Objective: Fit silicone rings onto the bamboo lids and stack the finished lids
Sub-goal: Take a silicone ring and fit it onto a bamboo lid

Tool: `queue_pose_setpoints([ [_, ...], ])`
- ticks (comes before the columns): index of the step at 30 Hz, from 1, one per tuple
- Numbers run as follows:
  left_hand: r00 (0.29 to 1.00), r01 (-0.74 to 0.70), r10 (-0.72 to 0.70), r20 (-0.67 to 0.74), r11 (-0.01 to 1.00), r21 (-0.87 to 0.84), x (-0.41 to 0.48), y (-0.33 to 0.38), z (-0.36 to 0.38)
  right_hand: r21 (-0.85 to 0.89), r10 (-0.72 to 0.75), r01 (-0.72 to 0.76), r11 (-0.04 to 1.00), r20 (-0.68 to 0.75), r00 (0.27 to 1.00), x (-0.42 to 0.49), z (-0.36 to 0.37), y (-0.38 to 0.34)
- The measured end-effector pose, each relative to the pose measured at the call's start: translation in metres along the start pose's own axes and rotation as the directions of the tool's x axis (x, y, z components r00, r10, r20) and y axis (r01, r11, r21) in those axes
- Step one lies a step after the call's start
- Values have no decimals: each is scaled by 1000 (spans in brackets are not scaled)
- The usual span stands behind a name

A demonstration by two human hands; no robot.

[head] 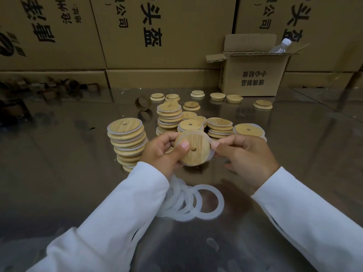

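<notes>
- Above the middle of the tabletop [59, 154], the left hand [163, 152] grips a round bamboo lid [194, 150], thumb pressed flat on its face beside the small hole, fingers curled behind it.
- Lid is held clear of the surface, tilted with its face toward the camera.
- A translucent ring [211, 156] lies around the lid's rim; whether it is seated all the way round cannot be told.
- Right hand [245, 154] pinches the ring at the lid's right edge, thumb and forefinger closed on it.
- Loose rings [221, 201] lie overlapping toward the near edge, below the hands, partly under the white left sleeve [117, 209].
- Tall stack [127, 142] of ringed lids stands just left of the left hand, leaning slightly.
- Second stack [170, 118] stands behind the hands; shorter stacks [220, 128] stand to its right.
- Single lids [217, 96] lie scattered toward the far edge, apart from one another.
- A cardboard band [143, 103] stands left of the second stack.
- Open box [253, 79] sits toward the far right corner, a plastic bottle [280, 46] showing above its flaps.
- Printed cartons [176, 36] are stacked along the far edge.
</notes>
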State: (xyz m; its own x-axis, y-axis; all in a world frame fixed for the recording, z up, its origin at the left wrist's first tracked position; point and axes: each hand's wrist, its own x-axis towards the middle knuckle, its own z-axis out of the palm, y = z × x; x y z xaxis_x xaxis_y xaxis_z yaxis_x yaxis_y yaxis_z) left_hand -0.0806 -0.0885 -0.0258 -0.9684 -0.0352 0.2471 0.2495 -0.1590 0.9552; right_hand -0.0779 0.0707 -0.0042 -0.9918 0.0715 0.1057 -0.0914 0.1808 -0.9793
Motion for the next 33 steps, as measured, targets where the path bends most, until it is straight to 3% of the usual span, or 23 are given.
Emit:
queue_pose_setpoints([
  [3, 1000, 19, -18, 11, 999, -45, -1, 0, 0, -36, -17, 18, 999, 15, 1000, -2, 0, -1],
  [9, 998, 58, -60, -14, 994, -88, 0, -4, 2, -181, -251, 234, 955, -76, 965, -11, 6, 1],
  [19, 997, 68, -71, -27, 993, -99, 0, -2, 3, -206, -179, 166, 964, -47, 983, -11, 9, 4],
  [27, 998, 60, -61, 2, 988, -145, 0, -1, 2, -56, 52, -51, 997, 20, 998, -10, 8, 0],
  [33, 989, 145, -143, 25, 959, -243, 1, -3, 2, -166, -45, 45, 985, 2, 999, -12, 7, -1],
])
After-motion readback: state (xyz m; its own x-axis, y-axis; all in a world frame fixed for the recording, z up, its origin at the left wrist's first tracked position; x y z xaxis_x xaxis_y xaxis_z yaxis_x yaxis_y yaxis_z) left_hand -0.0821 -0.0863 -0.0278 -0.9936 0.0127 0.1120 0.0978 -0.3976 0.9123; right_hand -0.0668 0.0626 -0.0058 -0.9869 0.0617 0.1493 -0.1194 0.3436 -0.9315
